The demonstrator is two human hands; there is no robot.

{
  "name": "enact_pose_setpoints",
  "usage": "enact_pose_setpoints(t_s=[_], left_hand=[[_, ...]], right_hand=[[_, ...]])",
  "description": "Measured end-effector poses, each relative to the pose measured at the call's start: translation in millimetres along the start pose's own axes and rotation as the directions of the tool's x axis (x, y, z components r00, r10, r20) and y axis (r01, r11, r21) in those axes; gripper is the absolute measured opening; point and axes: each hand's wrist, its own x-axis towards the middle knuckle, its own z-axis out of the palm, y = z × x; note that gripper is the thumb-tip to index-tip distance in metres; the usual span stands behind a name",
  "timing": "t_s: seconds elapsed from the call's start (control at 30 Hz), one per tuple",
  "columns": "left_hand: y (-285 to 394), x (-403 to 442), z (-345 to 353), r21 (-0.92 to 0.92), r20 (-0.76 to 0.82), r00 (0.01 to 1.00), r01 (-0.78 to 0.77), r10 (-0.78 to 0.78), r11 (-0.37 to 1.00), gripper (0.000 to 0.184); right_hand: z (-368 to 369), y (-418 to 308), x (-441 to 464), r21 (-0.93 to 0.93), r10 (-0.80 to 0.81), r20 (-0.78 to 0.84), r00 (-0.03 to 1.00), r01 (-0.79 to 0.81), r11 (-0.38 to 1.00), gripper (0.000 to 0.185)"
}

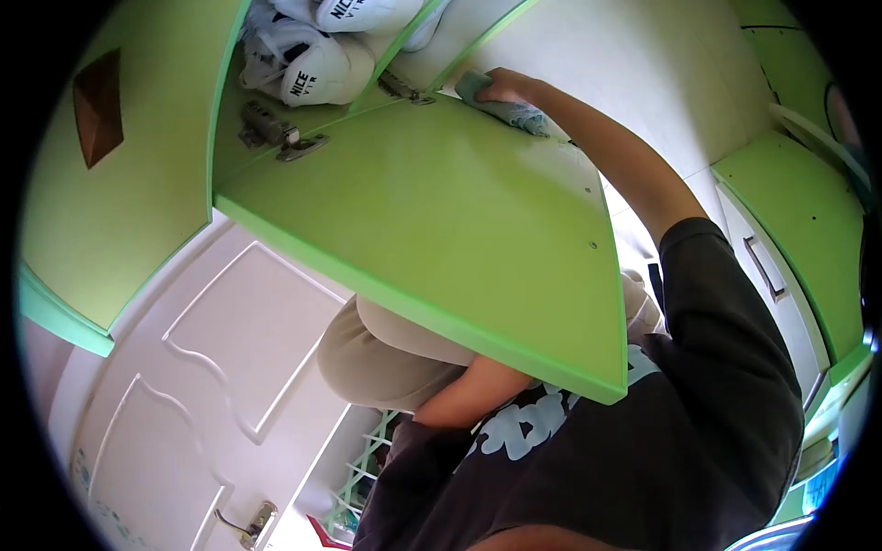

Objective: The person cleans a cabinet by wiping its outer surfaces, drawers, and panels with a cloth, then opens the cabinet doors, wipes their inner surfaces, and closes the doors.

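My right hand [503, 86] is closed on a grey-green cloth [522, 117]. The cloth lies bunched along the far edge of an open green cabinet door [413, 220]. My left forearm [473, 390] passes under this door, and the left hand is hidden behind it. Metal hinges [303, 144] join the door to the cabinet. Inside the cabinet are white shoes [317, 73] marked "NICE", some with clear plastic about them.
Another green cabinet panel [147, 147] stands at the left. Below it is a white door [239, 358] with a metal handle [253, 525]. A white drawer front [767, 266] in a green cabinet is at the right. My bent knee [390, 354] is under the open door.
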Motion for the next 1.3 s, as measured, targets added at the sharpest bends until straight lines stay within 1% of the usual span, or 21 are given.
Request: enact_pose_setpoints(t_s=[0.07, 0.2, 0.27, 0.3, 0.37, 0.43, 0.5, 0.57, 0.6, 0.67, 0.7, 0.77, 0.8, 0.93, 1.0, 1.03, 1.1, 1.17, 1.2, 1.27, 1.3], left_hand=[[0.6, -8.7, -1.2, -0.009, 0.0, 1.0, 0.022, -0.022, 1.0, 0.027], [0.1, -19.7, -4.1, -0.03, -0.013, 0.999, 0.031, -0.032, 0.999, 0.027], [-1.9, -18.6, -4.9, -0.04, -0.028, 0.999, 0.017, -0.018, 0.999, 0.027], [-2.0, -16.5, -4.7, -0.049, -0.041, 0.999, 0.008, -0.01, 0.999, 0.027], [-1.9, -12.8, -6.3, -0.063, -0.055, 0.998, -0.014, 0.011, 0.998, 0.027], [-2.7, -9.3, -6.7, -0.074, -0.07, 0.997, -0.032, 0.027, 0.997, 0.027], [-2.7, -5.1, -6.0, -0.084, -0.079, 0.996, -0.038, 0.031, 0.996, 0.027], [0.1, -4.0, -5.6, -0.09, -0.088, 0.996, -0.039, 0.031, 0.995, 0.027], [-0.2, -4.3, -5.4, -0.07, -0.092, 0.995, -0.04, 0.033, 0.997, 0.027], [-1.2, -3.6, -6.8, 0.0, -0.097, 0.992, -0.077, 0.077, 0.997, 0.026], [-1.3, -3.4, -7.2, 0.026, -0.099, 0.99, -0.096, 0.098, 0.995, 0.026], [-1.9, -4.3, -7.6, 0.051, -0.087, 0.99, -0.107, 0.111, 0.993, 0.025], [-2.8, -5.1, -9.2, 0.052, -0.083, 0.991, -0.105, 0.109, 0.993, 0.025], [-1.3, -8.0, -8.5, 0.054, -0.073, 0.993, -0.084, 0.088, 0.995, 0.026], [1.1, -7.4, -7.3, 0.027, -0.103, 0.993, -0.054, 0.056, 0.998, 0.024], [1.8, -6.9, -7.2, 0.018, -0.115, 0.992, -0.045, 0.046, 0.999, 0.024], [-0.4, -9.0, -5.5, 0.125, -0.077, 0.992, -0.093, 0.104, 0.988, 0.025], [-2.2, -9.5, -2.6, 0.127, -0.087, 0.991, -0.092, 0.104, 0.988, 0.025], [-3.0, -9.6, -2.5, 0.134, -0.096, 0.99, -0.094, 0.108, 0.986, 0.024], [-4.0, -6.5, -1.3, 0.094, -0.128, 0.986, -0.097, 0.109, 0.991, 0.024], [-4.2, -4.2, -0.8, 0.055, -0.16, 0.981, -0.103, 0.111, 0.993, 0.023]], right_hand=[[5.2, -0.6, 10.9, -0.013, -0.083, -0.054, 0.995, 0.082, 0.997, 0.059], [0.0, -47.4, -14.5, 0.016, -0.117, -0.014, 0.993, 0.117, 0.993, 0.06], [-8.1, -92.4, -56.1, 0.348, -0.162, 0.088, 0.983, 0.122, 0.93, 0.062], [-11.0, -111.1, -72.8, 0.341, -0.171, 0.097, 0.981, 0.128, 0.931, 0.062], [-19.9, -146.4, -106.7, 0.456, -0.391, 0.226, 0.892, 0.258, 0.852, 0.062], [-25.4, -185.9, -152.3, 0.387, -0.477, 0.162, 0.864, 0.389, 0.836, 0.058], [-29.5, -218.3, -187.3, 0.406, -0.632, 0.141, 0.762, 0.538, 0.739, 0.054], [-26.5, -248.7, -204.1, 0.425, -0.779, 0.04, 0.626, 0.695, 0.58, 0.051], [-26.3, -262.3, -204.3, 0.425, -0.778, 0.04, 0.627, 0.695, 0.581, 0.051], [-24.4, -281.9, -204.8, 0.323, -0.839, -0.029, 0.544, 0.799, 0.507, 0.048], [-24.3, -283.0, -201.8, 0.321, -0.84, -0.028, 0.542, 0.8, 0.506, 0.048], [-21.3, -281.4, -192.0, 0.326, -0.775, -0.026, 0.632, 0.738, 0.591, 0.045], [-19.4, -277.0, -190.7, 0.323, -0.777, -0.026, 0.629, 0.741, 0.589, 0.045], [-2.8, -218.8, -164.5, 0.222, -0.645, -0.165, 0.746, 0.665, 0.713, 0.05], [-10.5, -191.2, -173.6, 0.284, -0.5, -0.078, 0.862, 0.5, 0.818, 0.055], [-10.2, -169.0, -166.3, 0.307, -0.464, -0.075, 0.883, 0.463, 0.832, 0.055], [-5.5, -118.9, -140.5, 0.332, -0.423, -0.064, 0.904, 0.419, 0.845, 0.056], [-8.1, -77.8, -116.7, 0.293, -0.181, -0.001, 0.983, 0.174, 0.94, 0.06], [-10.9, -63.4, -107.4, 0.287, -0.186, -0.003, 0.983, 0.179, 0.941, 0.06], [-11.6, -36.7, -95.0, 0.121, -0.034, 0.006, 0.999, 0.033, 0.992, 0.054], [-8.9, -25.7, -93.6, 0.111, -0.041, 0.009, 0.999, 0.039, 0.993, 0.054]])
